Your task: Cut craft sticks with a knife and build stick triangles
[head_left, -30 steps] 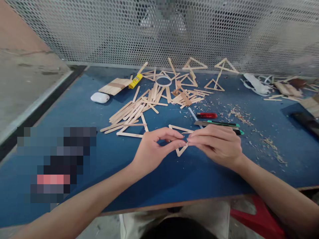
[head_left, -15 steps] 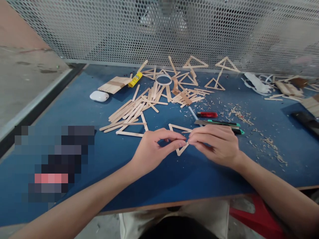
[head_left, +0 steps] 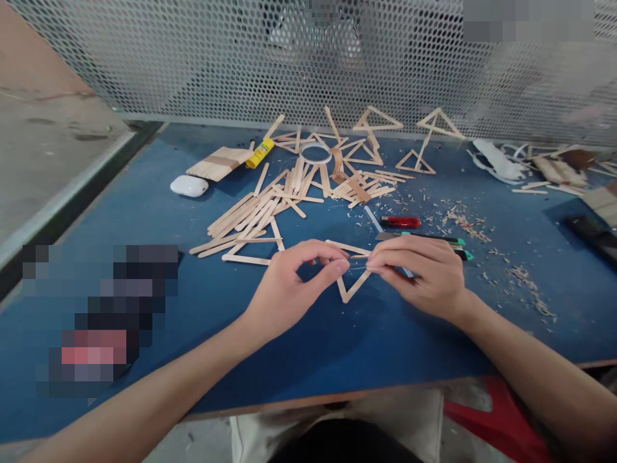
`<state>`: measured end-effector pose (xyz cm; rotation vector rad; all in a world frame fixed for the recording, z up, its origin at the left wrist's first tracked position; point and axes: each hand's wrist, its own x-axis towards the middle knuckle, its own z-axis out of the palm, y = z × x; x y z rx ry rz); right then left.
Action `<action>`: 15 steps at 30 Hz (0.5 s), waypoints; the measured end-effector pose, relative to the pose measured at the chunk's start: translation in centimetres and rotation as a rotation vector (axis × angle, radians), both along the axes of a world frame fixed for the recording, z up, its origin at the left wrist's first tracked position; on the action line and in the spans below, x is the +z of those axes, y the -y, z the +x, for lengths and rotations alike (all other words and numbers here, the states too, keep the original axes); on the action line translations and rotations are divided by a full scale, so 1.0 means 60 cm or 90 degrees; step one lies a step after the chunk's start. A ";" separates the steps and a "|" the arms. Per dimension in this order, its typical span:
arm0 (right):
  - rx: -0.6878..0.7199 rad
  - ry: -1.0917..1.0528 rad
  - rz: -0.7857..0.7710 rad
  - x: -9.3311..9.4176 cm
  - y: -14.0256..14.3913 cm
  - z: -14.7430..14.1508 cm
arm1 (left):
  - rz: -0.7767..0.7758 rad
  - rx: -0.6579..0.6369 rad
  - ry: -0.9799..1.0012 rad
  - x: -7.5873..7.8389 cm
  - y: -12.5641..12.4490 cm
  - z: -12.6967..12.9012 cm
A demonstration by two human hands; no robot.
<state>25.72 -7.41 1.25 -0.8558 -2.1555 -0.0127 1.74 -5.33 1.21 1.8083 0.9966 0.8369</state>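
Thumb and fingers of my left hand [head_left: 301,276] are pinched together over the table. My right hand [head_left: 419,273] pinches opposite it, a small gap away. Thin clear strands [head_left: 357,267] stretch between the two sets of fingertips. A small wooden piece [head_left: 359,258] shows in the same gap; which hand holds it, if either, I cannot tell. Below lies a triangle of craft sticks [head_left: 354,293], partly covered by my hands. Under my right hand is a whitish strip [head_left: 373,218], and beside it a cutter knife with a green and black handle [head_left: 463,254].
Loose craft sticks [head_left: 250,212] are heaped behind my left hand. A tape roll [head_left: 315,153], yellow glue tube [head_left: 260,153], white case [head_left: 189,186] and red cutter [head_left: 401,222] lie further back. Finished triangles [head_left: 415,162] stand near the mesh panel [head_left: 216,71]. Wood shavings [head_left: 527,289] lie right.
My hands have moved slightly apart, opening a gap between the fingertips. Thin strands now show across it. More of the whitish strip is visible beneath my right hand.
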 end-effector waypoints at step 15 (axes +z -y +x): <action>-0.189 -0.222 -0.099 0.004 0.000 -0.011 | 0.159 0.319 0.291 0.001 -0.029 -0.023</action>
